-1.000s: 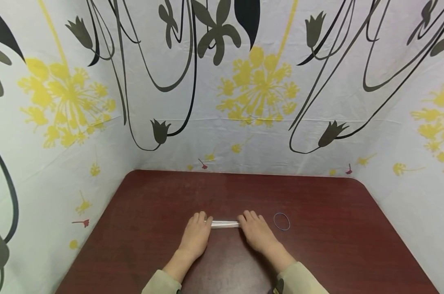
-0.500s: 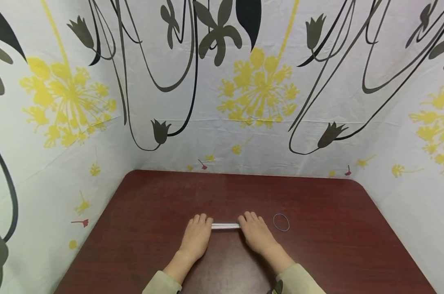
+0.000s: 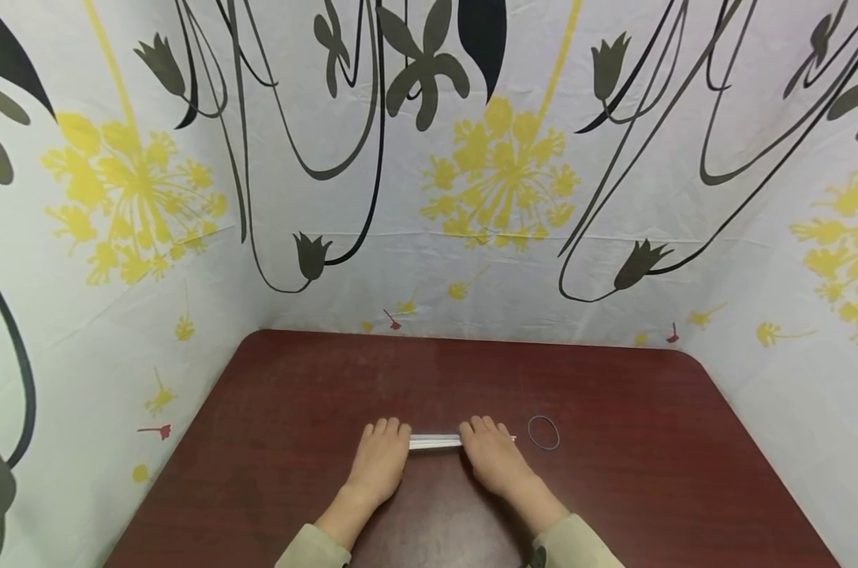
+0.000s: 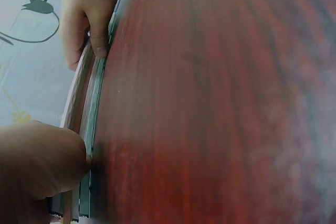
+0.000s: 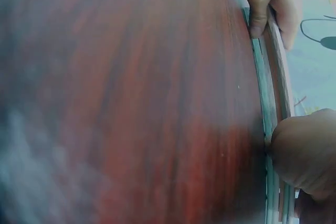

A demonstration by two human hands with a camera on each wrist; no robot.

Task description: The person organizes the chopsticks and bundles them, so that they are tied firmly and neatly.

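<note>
A bundle of long thin sticks lies across the table between the two hands. They look pale in the head view, but greenish, brown and light wood-toned side by side in the left wrist view. My left hand grips the left part of the bundle, thumb on the near side. On the right part, my right hand holds it the same way, and a short end sticks out beyond that hand. Fingers hide much of both ends. Whether they are pencils or plain sticks I cannot tell.
A thin bluish ring, like a rubber band, lies just right of the right hand. The dark red wooden table has rounded far corners. A white floral cloth hangs behind it and along both sides.
The sticks looked slightly spread a second ago and now lie closer together. Both hands have come a little nearer with them. An end now shows beyond the right hand.
</note>
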